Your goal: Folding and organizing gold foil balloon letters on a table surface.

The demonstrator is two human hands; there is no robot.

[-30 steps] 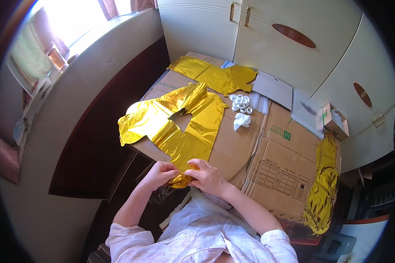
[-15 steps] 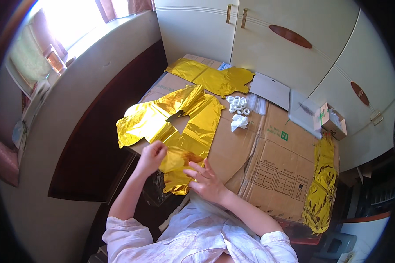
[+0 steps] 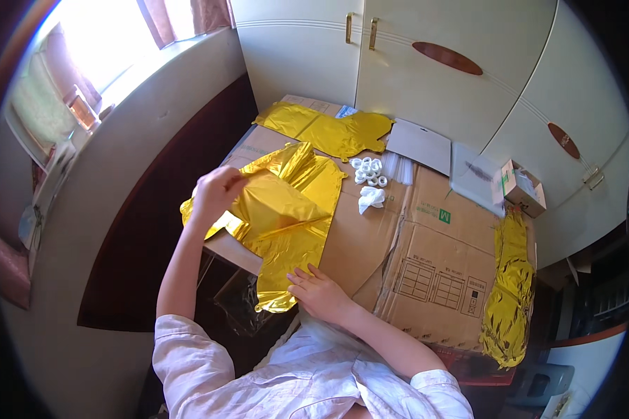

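Observation:
A flat gold foil balloon (image 3: 286, 223) lies over the cardboard at the near left, creased and without air. My left hand (image 3: 218, 192) pinches part of its foil and holds it raised above the rest. Spread on the balloon's near end is my right hand (image 3: 318, 293), fingers stretched out and resting on the foil. Beyond it, a second flat gold foil balloon (image 3: 328, 131) lies at the back of the cardboard. Several white rings of tape or ribbon (image 3: 368, 171) sit right of the balloon, beside a crumpled white tissue (image 3: 372, 200).
Flattened cardboard (image 3: 433, 244) covers the table. Clear strips (image 3: 398, 167), a grey board (image 3: 419, 145) and a clear plastic sheet (image 3: 476, 174) lie at the back right, near a small open box (image 3: 524, 187). Crinkled gold foil (image 3: 509, 293) hangs along the right edge. Cabinets (image 3: 454, 84) stand behind.
My left hand has moved up and away from me, drawing foil across the balloon and covering its central gap. My right hand has shifted slightly nearer and flattened onto the foil.

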